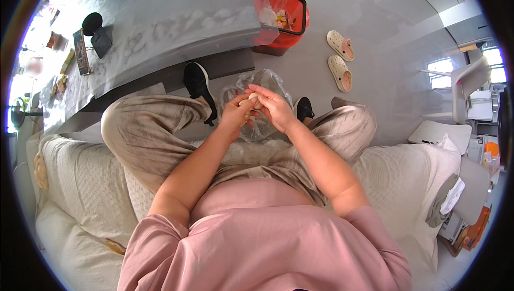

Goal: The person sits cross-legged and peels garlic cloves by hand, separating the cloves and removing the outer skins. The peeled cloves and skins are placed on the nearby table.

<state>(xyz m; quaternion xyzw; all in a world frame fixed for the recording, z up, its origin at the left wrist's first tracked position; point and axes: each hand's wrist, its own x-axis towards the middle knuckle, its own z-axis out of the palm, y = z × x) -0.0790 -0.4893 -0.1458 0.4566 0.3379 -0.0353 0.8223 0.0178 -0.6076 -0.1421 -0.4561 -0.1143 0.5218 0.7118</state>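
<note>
Between my knees, my left hand (237, 112) and my right hand (277, 108) meet around a small pale, roundish item (253, 96), perhaps a bulb or clove of garlic. Fingers of both hands pinch it, and they hide part of it. Beneath the hands a clear plastic bag (263, 78) hangs or stands open between my legs. Small red spots show in or behind it; its contents are too hidden to name.
A grey glossy table (180, 9) stands ahead to the left, with a propped phone (81, 52) on it. Beyond its corner is a red bin (281, 39) holding waste. Cream clogs (340, 73) lie on the floor at the right. I sit on a sofa with a cream cover (92, 174).
</note>
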